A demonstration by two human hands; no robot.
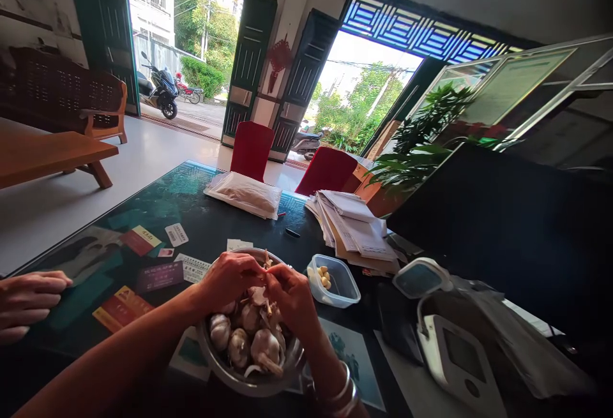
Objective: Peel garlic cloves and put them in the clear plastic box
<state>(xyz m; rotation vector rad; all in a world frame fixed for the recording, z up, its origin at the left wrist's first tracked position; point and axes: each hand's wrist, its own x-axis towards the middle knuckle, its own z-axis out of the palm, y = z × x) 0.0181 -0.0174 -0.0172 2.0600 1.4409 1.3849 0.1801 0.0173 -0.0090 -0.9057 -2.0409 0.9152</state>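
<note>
Bangle (348, 387): shines silver, rounded and smooth, circles the wrist behind the right hand (292, 297)
Band count: is hard to tell
Left forearm (138, 341): is bare behind the left hand (234, 277)

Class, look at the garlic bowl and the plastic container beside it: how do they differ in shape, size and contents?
The bowl is round; the plastic container is squarish with rounded corners.
The bowl looks larger, the container smaller.
The bowl is well filled with unpeeled garlic bulbs; the container holds only a few peeled cloves, with much of its base bare.
Both are open-topped and stand on the same table.
</note>
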